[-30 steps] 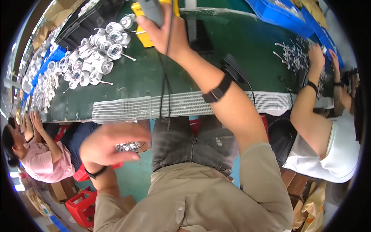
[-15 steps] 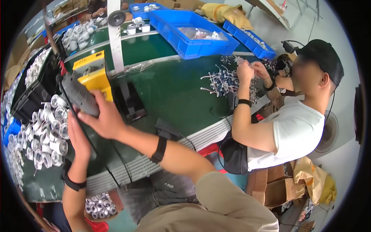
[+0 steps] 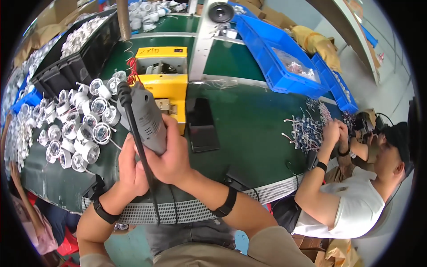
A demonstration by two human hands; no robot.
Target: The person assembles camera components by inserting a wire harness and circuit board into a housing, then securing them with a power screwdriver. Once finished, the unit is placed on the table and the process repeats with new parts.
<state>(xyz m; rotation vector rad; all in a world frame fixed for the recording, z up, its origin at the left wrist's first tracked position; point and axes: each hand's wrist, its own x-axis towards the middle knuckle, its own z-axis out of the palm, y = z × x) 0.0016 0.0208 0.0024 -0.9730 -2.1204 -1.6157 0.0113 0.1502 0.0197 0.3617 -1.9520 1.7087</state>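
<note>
A grey electric screwdriver (image 3: 146, 118) with a thick black cord is gripped in my right hand (image 3: 172, 155), fingers wrapped round its body. Its working end points down and is hidden behind my hands. Beside it, my left hand (image 3: 133, 171) is closed in front of my chest, close against the right one. Whatever its fingers hold is hidden. White round lamp-like housings (image 3: 73, 127) with clear fronts lie heaped to the left of my hands. Past the screwdriver stands a yellow machine (image 3: 162, 84) with an open top section.
A black phone-like slab (image 3: 202, 124) lies right of the yellow machine. A black crate (image 3: 73, 58) of white parts stands far left, a blue tray (image 3: 278, 58) far right. At the right, a co-worker (image 3: 342, 196) handles bundled wires (image 3: 307, 133). The screwdriver's cord hangs across my wrists.
My view has swung left, so the bench stands further right in it. My hands have come closer together and nearer to me, with the screwdriver still in my right hand.
</note>
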